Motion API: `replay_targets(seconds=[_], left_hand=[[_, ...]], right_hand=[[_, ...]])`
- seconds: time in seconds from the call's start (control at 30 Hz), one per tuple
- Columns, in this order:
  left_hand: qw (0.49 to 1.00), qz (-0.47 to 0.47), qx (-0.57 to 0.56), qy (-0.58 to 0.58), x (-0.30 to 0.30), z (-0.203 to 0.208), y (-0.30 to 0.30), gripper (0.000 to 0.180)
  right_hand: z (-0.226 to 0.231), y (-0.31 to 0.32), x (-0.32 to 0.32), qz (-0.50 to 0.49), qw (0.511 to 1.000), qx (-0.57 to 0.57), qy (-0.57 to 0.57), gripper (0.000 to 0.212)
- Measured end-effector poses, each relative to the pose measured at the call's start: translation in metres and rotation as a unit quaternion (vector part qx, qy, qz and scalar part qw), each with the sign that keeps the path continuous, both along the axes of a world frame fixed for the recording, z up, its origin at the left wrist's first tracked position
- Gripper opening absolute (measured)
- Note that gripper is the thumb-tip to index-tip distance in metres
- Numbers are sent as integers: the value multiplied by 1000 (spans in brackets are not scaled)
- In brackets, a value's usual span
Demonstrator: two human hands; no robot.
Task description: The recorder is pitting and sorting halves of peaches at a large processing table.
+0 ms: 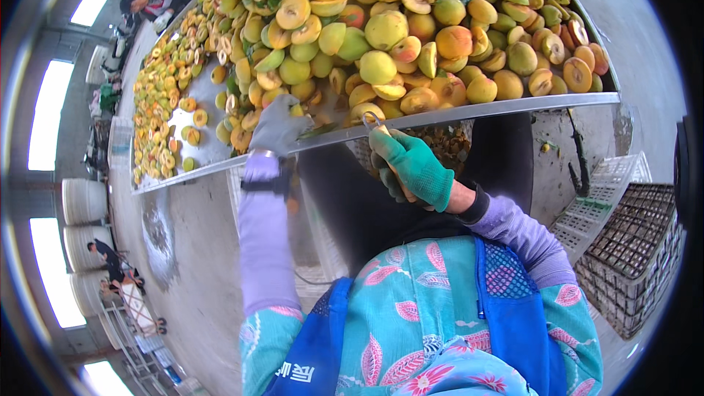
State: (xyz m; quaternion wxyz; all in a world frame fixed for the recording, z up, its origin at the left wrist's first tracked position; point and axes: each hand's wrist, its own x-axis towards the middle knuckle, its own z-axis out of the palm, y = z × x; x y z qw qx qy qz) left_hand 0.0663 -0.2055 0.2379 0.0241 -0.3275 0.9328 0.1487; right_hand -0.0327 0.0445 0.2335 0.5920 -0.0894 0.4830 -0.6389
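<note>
A heap of peaches, many cut in half with stones or hollows showing, fills the metal table in front of me. My left hand, in a grey glove, is at the table's near edge against the fruit. A yellow-green piece shows by its fingertips, but motion smears the fingers and hides whether they grip it. My right hand, in a green glove, is closed around the light handle of a pitting tool. The tool's looped metal head points up at the table rim, just below the fruit.
Below the rim, between my legs, a container holds fruit scraps. A white plastic crate and a dark one stand at right. White tubs line the left wall. A person works at the table's far left; another sits farther back.
</note>
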Motion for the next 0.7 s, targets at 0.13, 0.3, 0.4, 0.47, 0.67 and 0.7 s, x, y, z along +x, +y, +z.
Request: replay_targets(seconds=[0.13,0.3,0.4,0.47,0.67,0.7], left_hand=[[908,-12,213,361,17,-10,37,31],[728,33,509,458,-3,-6,105,50],[830,-32,338,442,-8,-15,104,49],[871,-60,250,419,-11,-17,106,45],[701,87,455,542,-22,-31,119,36],[722,100,436,528,-24,-30,119,34]], right_hand=[[-16,-19,11,-9,943,-24,332,44],[-35,-29,11,49,829,4,557,45],[-22,-23,12,34,902,28,429,44],[-24,-24,14,20,905,39,424,44],[-39,-27,29,-36,913,18,407,41],[-42,-27,34,-83,902,-2,424,40]])
